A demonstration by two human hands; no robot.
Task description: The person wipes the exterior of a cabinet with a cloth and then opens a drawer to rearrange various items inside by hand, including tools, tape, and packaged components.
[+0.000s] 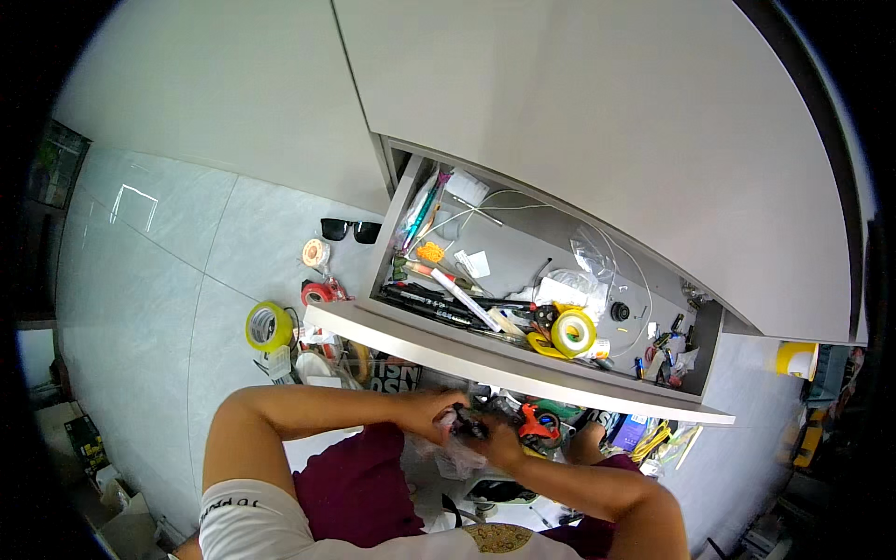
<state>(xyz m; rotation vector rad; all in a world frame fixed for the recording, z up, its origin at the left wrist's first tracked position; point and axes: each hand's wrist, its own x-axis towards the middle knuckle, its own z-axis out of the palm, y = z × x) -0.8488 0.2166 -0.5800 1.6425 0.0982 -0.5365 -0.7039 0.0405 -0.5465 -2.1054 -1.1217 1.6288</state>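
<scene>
My left hand (435,413) and my right hand (502,444) come together just below the front of an open drawer (513,359). Both have their fingers closed around a small dark bundle (469,424), whose kind I cannot make out. Thin clear plastic (455,459), like a bag, hangs from between them. Right beside my right hand lies a red and black tape dispenser (539,425). Inside the drawer are several black pens (425,303), a white marker (464,299), a roll of yellow tape (572,331) and a looped white cable (644,280).
On the tiled floor left of the drawer lie sunglasses (351,230), a large roll of yellow-green tape (269,327) and a red tape roll (317,293). Beyond the drawer front, to the right, are a purple box (629,431) and a yellow cable coil (651,441). Tall cabinet doors (597,121) rise behind.
</scene>
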